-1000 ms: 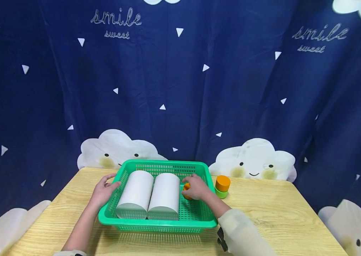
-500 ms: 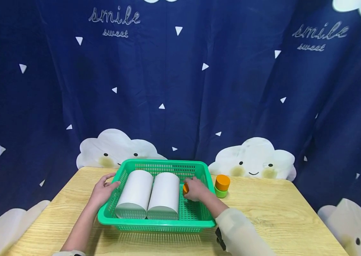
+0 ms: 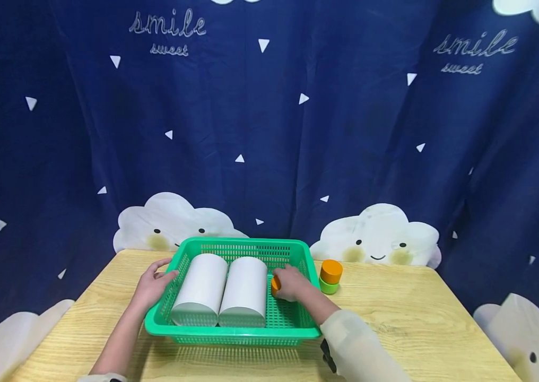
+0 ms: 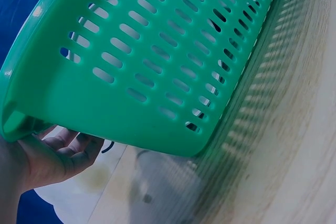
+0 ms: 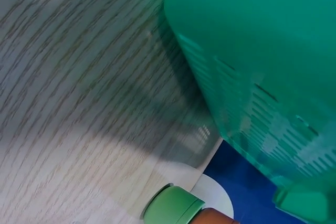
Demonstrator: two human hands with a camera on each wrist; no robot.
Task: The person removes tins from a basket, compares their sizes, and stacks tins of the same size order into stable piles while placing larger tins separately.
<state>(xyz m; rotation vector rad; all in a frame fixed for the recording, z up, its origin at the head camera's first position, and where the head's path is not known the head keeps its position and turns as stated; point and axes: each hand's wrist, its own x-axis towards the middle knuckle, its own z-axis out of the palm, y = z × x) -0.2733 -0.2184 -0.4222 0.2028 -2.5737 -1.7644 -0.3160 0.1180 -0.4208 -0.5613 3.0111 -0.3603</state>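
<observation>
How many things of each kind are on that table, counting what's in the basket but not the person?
Green basket: 1
White cylinders, in the basket: 2
Orange piece, in the right hand: 1
Orange-and-green item beside the basket, counted as one though it may be two stacked: 1
Total: 5

A basket (image 3: 245, 333) sits on the table (image 3: 408, 313), before a curtain (image 3: 360, 132). Inside, two rolls (image 3: 201, 289) lie left of a piece (image 3: 275, 287); a stack (image 3: 330, 275) stands right of the basket.
</observation>
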